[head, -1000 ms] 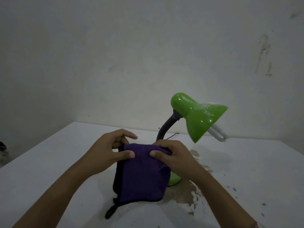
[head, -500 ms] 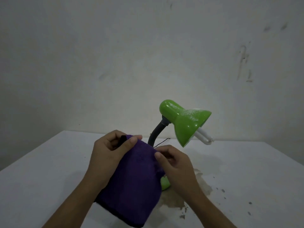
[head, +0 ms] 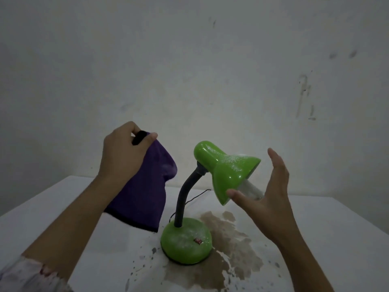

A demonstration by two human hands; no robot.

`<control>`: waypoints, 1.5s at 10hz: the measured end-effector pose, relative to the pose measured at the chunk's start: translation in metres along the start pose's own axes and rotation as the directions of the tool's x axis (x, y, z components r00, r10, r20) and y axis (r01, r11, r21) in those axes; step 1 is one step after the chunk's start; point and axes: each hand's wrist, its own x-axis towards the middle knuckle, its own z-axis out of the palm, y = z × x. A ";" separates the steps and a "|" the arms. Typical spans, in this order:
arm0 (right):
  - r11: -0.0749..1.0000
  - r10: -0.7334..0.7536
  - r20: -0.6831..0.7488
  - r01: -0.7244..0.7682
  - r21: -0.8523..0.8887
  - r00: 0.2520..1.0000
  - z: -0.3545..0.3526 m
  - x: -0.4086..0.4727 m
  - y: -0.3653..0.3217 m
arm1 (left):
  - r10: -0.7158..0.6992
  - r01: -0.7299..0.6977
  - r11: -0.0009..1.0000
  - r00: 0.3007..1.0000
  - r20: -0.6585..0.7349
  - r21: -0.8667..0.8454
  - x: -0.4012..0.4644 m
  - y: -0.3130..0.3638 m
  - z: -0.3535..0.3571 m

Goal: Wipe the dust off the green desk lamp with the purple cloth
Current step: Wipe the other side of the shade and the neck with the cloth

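While the left hand (head: 124, 152) is raised above the table's left side, its fingers are curled over the top edge of the purple cloth (head: 145, 186), pinching it with the thumb so that the cloth hangs down in a loose drape, its lower edge just above the white table (head: 336, 228). A dark band of the cloth's trim shows between the fingers and the thumb. To the right of the cloth stands the green desk lamp (head: 227, 165), its round base (head: 186, 242) resting on the near middle of the table, on the edge of a brown stain (head: 233, 256). A black flexible neck (head: 184, 199) curves up from the base to the green shade, which tilts down toward the right; white dust speckles the top of the shade and the base. A white bulb (head: 251, 190) pokes out of the shade's mouth. The right hand (head: 267, 197) is spread open beside the shade's right rim, fingers straight and thumb pointing toward the lower rim, holding nothing; whether it touches the shade cannot be told. A thin black cord (head: 197, 197) trails behind the neck toward the far wall.
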 end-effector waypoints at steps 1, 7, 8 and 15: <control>0.998 0.067 0.124 -0.066 -0.008 0.990 -0.001 0.007 0.004 | 0.006 -0.006 1.000 0.999 -0.038 0.001 0.023 0.006 0.014; 0.975 0.083 0.158 -0.113 0.194 0.984 0.008 0.019 0.033 | 0.258 -0.224 0.922 0.964 0.070 -0.316 -0.024 0.041 0.090; 0.959 0.070 0.157 -0.110 0.262 0.985 0.011 0.019 0.032 | 0.321 -0.259 0.905 0.937 0.140 -0.338 -0.031 0.030 0.091; 0.921 0.021 0.122 -0.067 0.385 0.992 0.013 0.022 0.042 | 0.257 -0.080 0.840 0.929 0.265 -0.536 -0.038 0.004 0.110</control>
